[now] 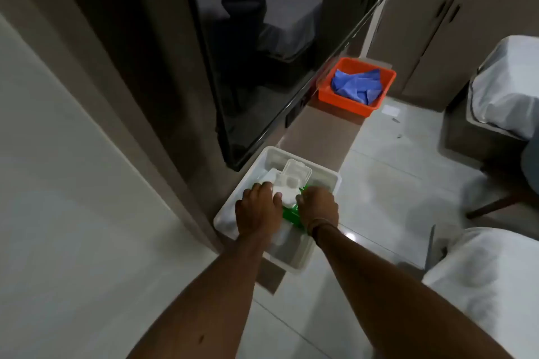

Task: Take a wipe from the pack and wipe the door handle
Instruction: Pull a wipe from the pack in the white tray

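Green wipe pack under both hands, left hand flat, right hand curled.

Dim, soft indoor light overall, with the upper left of the frame darkest. A small glare spot shines on the floor tile at centre right. Edges bend and blur from wide-angle distortion.
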